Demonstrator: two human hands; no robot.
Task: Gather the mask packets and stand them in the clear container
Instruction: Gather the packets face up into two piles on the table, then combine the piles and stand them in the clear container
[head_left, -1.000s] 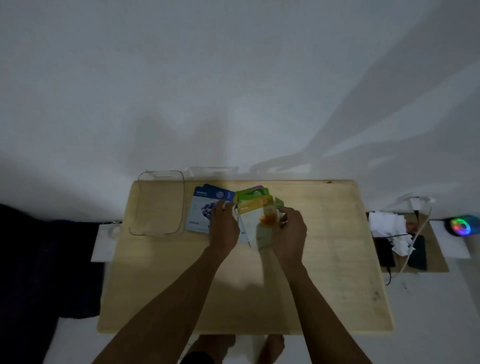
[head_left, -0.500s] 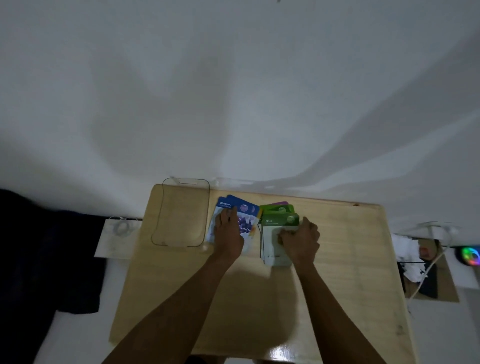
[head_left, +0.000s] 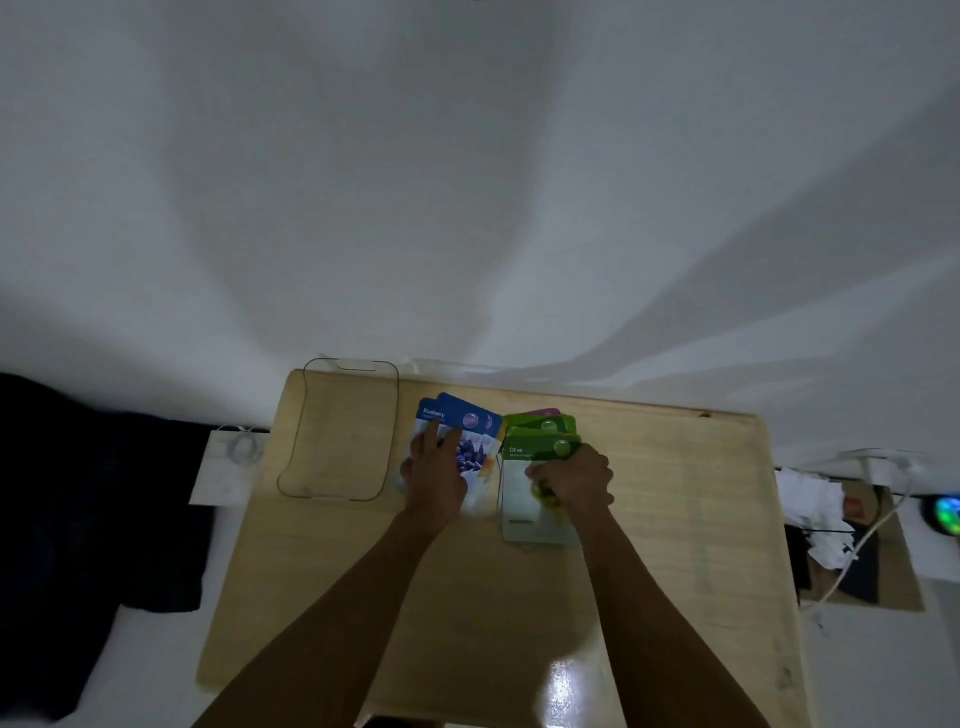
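Two overlapping blue blueberry mask packets (head_left: 460, 418) lie flat on the wooden table (head_left: 675, 519). My left hand (head_left: 436, 475) rests on them, fingers spread. To their right a stack of green olive packets (head_left: 535, 452) lies flat, a pink packet edge (head_left: 543, 412) peeking out behind. My right hand (head_left: 571, 480) presses on the top olive packet with fingers curled. The clear container (head_left: 343, 431) stands empty at the table's back left, just left of the blue packets.
A white wall rises right behind the table. Dark fabric (head_left: 78, 519) lies on the floor at left. On the right, crumpled white paper (head_left: 810, 499), a white cable (head_left: 862, 545) and a glowing round device (head_left: 948, 514) sit on the floor.
The orange-topped packet once held up between both hands is gone from sight. My left hand has shifted onto the blue packets; my right now lies on the green stack. The camera view moved.
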